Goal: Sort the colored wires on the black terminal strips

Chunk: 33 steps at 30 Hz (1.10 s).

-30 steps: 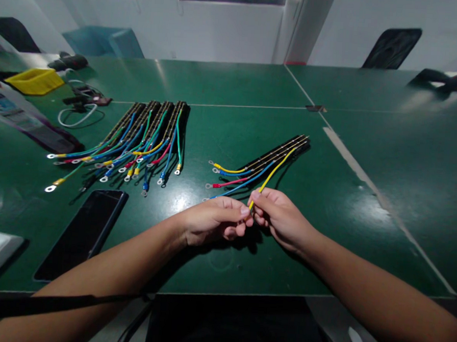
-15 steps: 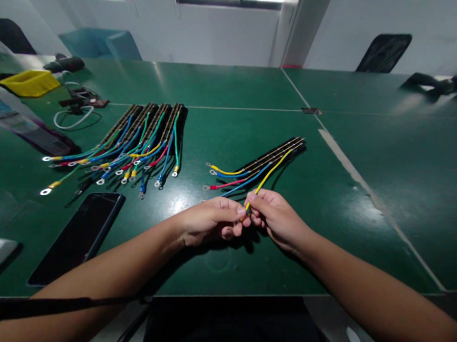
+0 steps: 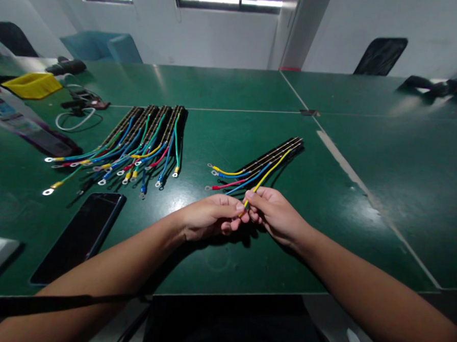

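A yellow wire [image 3: 271, 172] runs from the right end of a black terminal strip [image 3: 269, 157] down to my fingers. My right hand [image 3: 276, 212] pinches this wire between thumb and forefinger. Just left of it, my left hand [image 3: 214, 216] is closed on the wire's near end, whose tip is hidden by the fingers. Blue, red and yellow wires with ring terminals fan out leftward from the same strip; a red wire [image 3: 231, 184] lies just beyond my left hand. The strip rests on the green table.
Several wired terminal strips [image 3: 169, 129] lie side by side at the left, their ring-ended wires toward me. A dark phone [image 3: 81, 235] lies nearer. Farther left are a bottle [image 3: 28, 122], a yellow tray [image 3: 33, 85] and a white cable [image 3: 75, 123].
Both hands keep their pinch on the yellow wire and have barely moved. The whole view has shifted slightly.
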Each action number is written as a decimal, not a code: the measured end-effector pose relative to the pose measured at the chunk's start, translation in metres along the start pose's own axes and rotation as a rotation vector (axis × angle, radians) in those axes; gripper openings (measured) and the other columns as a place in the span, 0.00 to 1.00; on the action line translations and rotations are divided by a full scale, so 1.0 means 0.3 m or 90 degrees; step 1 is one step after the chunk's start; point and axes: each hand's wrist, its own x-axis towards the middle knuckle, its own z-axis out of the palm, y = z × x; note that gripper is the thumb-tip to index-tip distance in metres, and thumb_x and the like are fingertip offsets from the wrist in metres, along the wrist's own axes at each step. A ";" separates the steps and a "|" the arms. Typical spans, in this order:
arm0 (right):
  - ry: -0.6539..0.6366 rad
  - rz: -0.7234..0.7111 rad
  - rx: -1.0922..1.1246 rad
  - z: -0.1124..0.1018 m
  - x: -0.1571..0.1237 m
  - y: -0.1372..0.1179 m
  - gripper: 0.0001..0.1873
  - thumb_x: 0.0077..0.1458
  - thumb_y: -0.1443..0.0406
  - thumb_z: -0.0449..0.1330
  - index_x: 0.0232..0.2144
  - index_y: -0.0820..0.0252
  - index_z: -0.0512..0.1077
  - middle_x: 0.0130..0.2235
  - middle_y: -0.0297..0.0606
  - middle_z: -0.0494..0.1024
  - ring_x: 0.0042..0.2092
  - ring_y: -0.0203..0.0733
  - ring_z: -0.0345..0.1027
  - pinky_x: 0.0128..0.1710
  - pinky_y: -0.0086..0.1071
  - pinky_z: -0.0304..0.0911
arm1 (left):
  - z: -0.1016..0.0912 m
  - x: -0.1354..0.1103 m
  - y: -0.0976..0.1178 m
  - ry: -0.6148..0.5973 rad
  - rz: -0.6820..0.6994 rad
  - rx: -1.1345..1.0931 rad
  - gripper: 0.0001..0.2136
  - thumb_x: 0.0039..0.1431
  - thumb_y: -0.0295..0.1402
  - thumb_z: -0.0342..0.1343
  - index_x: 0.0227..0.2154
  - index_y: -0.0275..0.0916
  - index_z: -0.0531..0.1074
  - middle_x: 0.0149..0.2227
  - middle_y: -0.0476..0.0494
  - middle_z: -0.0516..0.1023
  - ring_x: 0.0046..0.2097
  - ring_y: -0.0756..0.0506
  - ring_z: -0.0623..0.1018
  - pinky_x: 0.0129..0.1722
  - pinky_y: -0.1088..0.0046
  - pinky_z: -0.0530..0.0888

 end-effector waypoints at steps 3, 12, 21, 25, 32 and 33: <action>0.006 -0.009 0.005 0.000 0.000 -0.006 0.18 0.50 0.54 0.62 0.23 0.63 0.65 0.18 0.28 0.64 0.18 0.26 0.55 0.17 0.22 0.47 | 0.000 -0.001 0.004 -0.003 0.002 -0.023 0.12 0.55 0.38 0.59 0.26 0.32 0.68 0.19 0.53 0.65 0.20 0.57 0.60 0.22 0.81 0.59; -0.005 -0.009 0.003 -0.002 0.005 -0.013 0.18 0.49 0.55 0.63 0.22 0.62 0.64 0.18 0.29 0.64 0.19 0.27 0.55 0.18 0.24 0.47 | 0.004 -0.004 0.012 0.016 -0.016 -0.006 0.12 0.57 0.38 0.58 0.30 0.31 0.72 0.21 0.49 0.69 0.19 0.57 0.61 0.20 0.82 0.57; -0.049 0.019 0.074 -0.010 0.006 -0.019 0.17 0.50 0.57 0.63 0.22 0.62 0.63 0.18 0.26 0.60 0.18 0.26 0.52 0.17 0.23 0.43 | -0.002 -0.004 0.008 0.003 -0.015 -0.030 0.13 0.54 0.37 0.61 0.23 0.33 0.66 0.18 0.53 0.65 0.21 0.56 0.63 0.24 0.80 0.61; -0.060 0.011 0.063 -0.011 0.007 -0.017 0.17 0.50 0.57 0.62 0.21 0.62 0.63 0.18 0.26 0.61 0.19 0.26 0.52 0.18 0.24 0.44 | 0.002 -0.005 0.012 0.005 -0.016 -0.010 0.13 0.54 0.38 0.60 0.25 0.32 0.69 0.17 0.52 0.65 0.20 0.56 0.60 0.23 0.80 0.59; -0.051 0.010 0.040 -0.006 0.009 -0.017 0.18 0.49 0.55 0.63 0.21 0.62 0.63 0.18 0.26 0.61 0.18 0.26 0.52 0.18 0.24 0.43 | 0.003 -0.007 0.013 0.005 -0.020 -0.011 0.12 0.55 0.38 0.59 0.28 0.31 0.70 0.19 0.51 0.67 0.20 0.57 0.60 0.21 0.81 0.56; -0.046 0.009 0.043 -0.005 0.010 -0.017 0.18 0.49 0.55 0.63 0.22 0.62 0.63 0.18 0.26 0.61 0.18 0.26 0.52 0.17 0.24 0.43 | 0.003 -0.007 0.012 0.009 -0.022 -0.014 0.12 0.55 0.38 0.60 0.27 0.32 0.69 0.18 0.52 0.66 0.20 0.57 0.60 0.22 0.80 0.56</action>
